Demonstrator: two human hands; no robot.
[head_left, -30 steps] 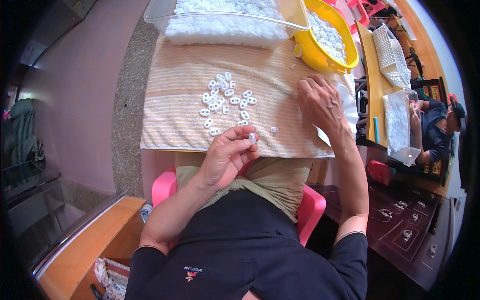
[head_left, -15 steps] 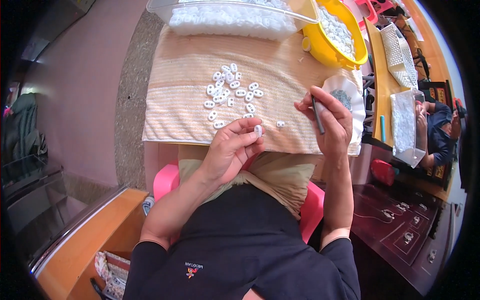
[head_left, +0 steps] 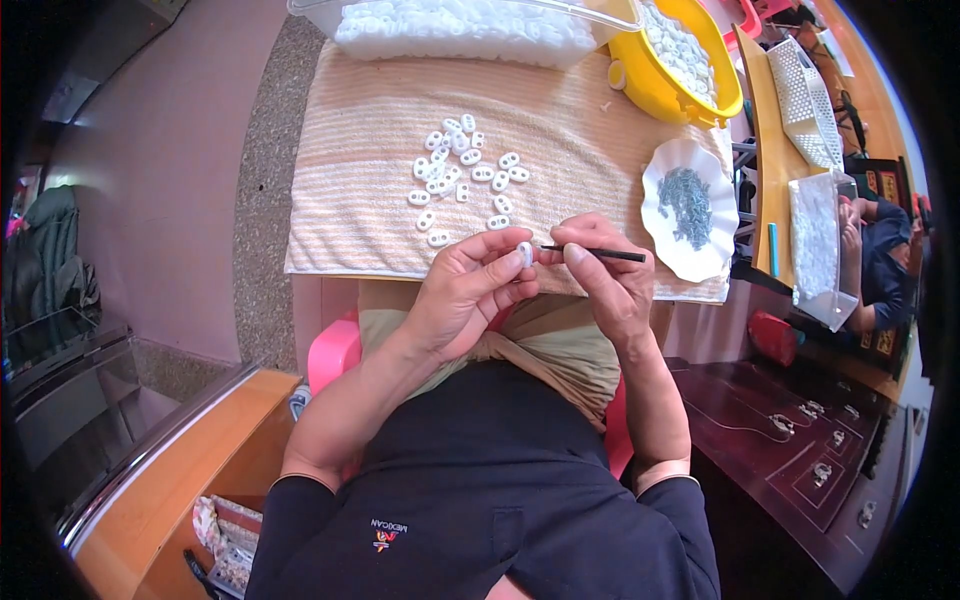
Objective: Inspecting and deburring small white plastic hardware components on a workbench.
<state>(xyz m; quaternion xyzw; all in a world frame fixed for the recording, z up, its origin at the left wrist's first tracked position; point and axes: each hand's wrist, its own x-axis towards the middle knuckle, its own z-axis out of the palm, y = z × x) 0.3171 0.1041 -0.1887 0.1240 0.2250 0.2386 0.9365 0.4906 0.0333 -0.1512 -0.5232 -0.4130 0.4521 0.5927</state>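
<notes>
Over the towel-covered table [head_left: 380, 215], my right hand [head_left: 605, 275] swung back gripping a thin tool [head_left: 595, 253], its tip now meeting the white bead [head_left: 525, 253] pinched in my left hand [head_left: 470, 290] fingers.

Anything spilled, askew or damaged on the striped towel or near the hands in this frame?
Nothing stands out. The white oval pieces lie loose in a cluster on the striped towel. The left hand pinches one white piece; the right hand holds a thin dark tool against it. The white dish sits upright.

Bare towel [head_left: 360, 215] lies left of the scattered white pieces [head_left: 462, 170]; yellow bowl [head_left: 665, 85] blocks far right.
</notes>
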